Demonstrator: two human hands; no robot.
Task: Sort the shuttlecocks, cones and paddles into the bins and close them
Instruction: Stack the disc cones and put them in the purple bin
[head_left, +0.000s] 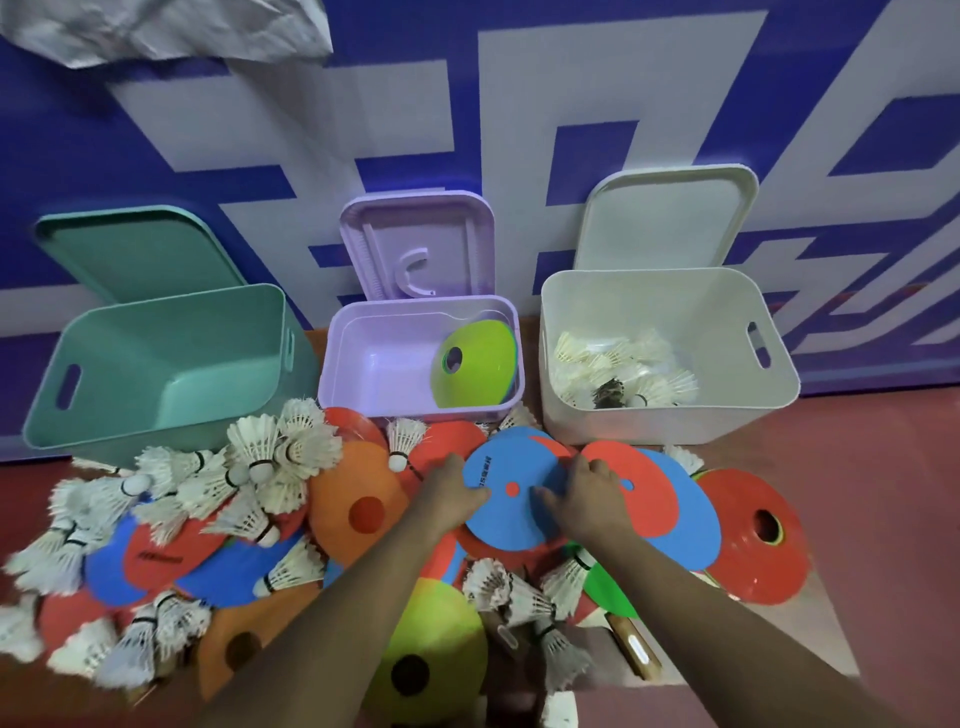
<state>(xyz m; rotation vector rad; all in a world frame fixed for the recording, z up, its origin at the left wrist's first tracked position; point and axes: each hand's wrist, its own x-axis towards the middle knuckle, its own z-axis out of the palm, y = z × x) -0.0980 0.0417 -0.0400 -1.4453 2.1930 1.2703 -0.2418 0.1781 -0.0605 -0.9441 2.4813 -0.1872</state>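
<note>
I take the purple bin (415, 358) as my landmark; it stands in the middle of three open bins against the blue and white wall (519, 130), its lid (415, 244) propped upright behind it. Inside it, toward its right side, a stack of cones (475, 364) leans with a lime one on top. To its left stands the teal bin (166, 364), with nothing I can see inside it. To its right stands the white bin (670, 353), holding a heap of shuttlecocks (623, 369).

On the red floor (883, 493) just in front of the purple bin I see both hands on a blue flat disc (511, 491) with a small red centre. My left hand (449, 491) grips its left edge, thumb on top and fingers curled under it. My right hand (589, 501) lies on its right part with fingers bent; I cannot tell whether they pinch the rim or only press on it.

In front and to the left of the purple bin, loose white shuttlecocks (270, 457) lie scattered over orange, red and blue discs. Nearer to me than the hands sits a lime cone (431, 654) with a dark hole. In front and to the right of the purple bin, a red cone (753, 535) sits beside overlapping red and blue discs. A wooden paddle handle (636, 649) shows between the lime cone and the red cone.
</note>
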